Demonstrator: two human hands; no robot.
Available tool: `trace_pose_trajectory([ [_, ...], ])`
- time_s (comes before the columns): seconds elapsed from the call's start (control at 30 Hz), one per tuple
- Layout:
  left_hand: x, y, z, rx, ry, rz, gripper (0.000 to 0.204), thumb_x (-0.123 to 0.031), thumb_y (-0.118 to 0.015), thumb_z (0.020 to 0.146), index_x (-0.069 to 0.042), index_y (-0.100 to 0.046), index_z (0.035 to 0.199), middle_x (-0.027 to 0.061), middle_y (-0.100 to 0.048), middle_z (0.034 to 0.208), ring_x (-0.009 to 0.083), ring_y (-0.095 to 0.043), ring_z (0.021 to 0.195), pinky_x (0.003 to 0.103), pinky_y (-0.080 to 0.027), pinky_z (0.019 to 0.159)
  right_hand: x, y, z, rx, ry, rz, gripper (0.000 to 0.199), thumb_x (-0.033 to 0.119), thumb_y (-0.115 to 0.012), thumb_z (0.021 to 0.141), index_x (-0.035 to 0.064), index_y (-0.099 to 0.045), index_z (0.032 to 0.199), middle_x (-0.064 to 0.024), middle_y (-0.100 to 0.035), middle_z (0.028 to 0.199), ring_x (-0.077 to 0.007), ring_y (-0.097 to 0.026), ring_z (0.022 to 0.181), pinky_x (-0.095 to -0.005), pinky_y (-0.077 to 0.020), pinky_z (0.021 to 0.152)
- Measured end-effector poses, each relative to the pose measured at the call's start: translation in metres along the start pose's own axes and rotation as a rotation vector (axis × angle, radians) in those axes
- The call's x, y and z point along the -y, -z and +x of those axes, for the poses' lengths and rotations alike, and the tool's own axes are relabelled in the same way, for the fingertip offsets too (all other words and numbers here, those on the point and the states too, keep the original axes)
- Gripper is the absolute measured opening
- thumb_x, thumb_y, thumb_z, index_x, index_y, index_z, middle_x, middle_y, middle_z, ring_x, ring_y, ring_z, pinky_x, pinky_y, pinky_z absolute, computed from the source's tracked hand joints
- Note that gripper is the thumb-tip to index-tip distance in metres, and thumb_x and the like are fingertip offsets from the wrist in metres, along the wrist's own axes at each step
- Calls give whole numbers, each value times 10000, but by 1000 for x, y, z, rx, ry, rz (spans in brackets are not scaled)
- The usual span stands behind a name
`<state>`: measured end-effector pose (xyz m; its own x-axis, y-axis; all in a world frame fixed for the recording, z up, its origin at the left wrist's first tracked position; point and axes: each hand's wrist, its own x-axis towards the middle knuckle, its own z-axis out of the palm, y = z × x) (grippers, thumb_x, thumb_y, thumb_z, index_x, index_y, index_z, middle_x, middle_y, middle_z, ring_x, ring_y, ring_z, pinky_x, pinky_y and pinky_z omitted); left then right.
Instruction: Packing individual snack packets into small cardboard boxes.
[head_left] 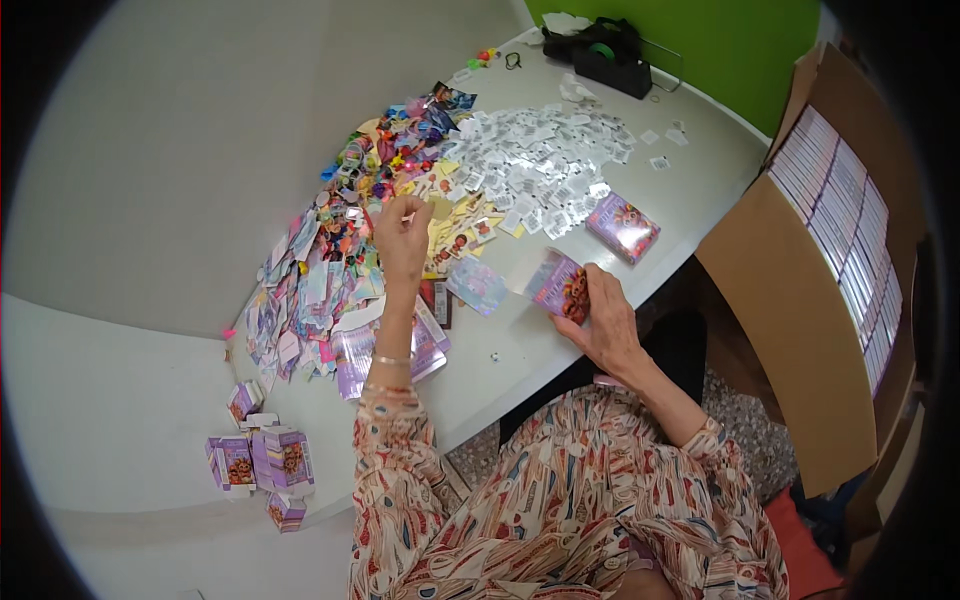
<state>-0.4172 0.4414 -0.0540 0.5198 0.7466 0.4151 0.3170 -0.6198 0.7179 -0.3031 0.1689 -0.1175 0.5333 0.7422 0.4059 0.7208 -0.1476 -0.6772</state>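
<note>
My right hand (608,325) grips a small purple packet (562,287) with a picture on its front; a clear flap sticks up at its left end. Fingers pinched, my left hand (402,242) hovers over the near side of the heaps; what it holds, if anything, I cannot make out. Close by it lie yellow picture cards (462,235) and a pile of small colourful trinkets (375,170). A pale blue-pink card (478,285) rests on the table between my hands. Beyond my right hand is another purple packet (622,228), lying flat.
Many white labels (545,150) cover the table's far middle. Flat purple sleeves (365,360) sit under my left forearm, small purple boxes (282,460) at the left. A black tape dispenser (612,72) stands far back. An open cardboard carton (790,320) of packed packets is at the right.
</note>
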Motion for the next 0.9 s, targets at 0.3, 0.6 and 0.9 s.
trace_pose_trajectory([
  [0.3,-79,-33,-96,162,-181,-68,86,-95,-689,795,-20,-652,813,109,-602,1045,260,-540,1003,333,-421,889,9,-2,6,51,1,-9,795,210,-785,688,-62,-353,1297,-227,-522,1131,-375,-545,1018,-415,-501,813],
  [0.6,-48,-25,-85,728,-53,-93,217,-151,-607,911,-26,-669,1077,73,-634,1075,165,-551,1072,315,-419,946,8,-6,-1,28,54,-26,803,216,-788,679,-79,-376,1302,-237,-523,1136,-385,-550,1005,-423,-483,854],
  [0.9,25,49,11,342,253,39,247,-224,-667,852,-31,-714,999,58,-696,918,152,-637,779,298,-496,725,2,-2,3,11,-2,19,774,248,-777,695,-87,-394,1279,-215,-532,1013,-361,-552,914,-410,-472,781],
])
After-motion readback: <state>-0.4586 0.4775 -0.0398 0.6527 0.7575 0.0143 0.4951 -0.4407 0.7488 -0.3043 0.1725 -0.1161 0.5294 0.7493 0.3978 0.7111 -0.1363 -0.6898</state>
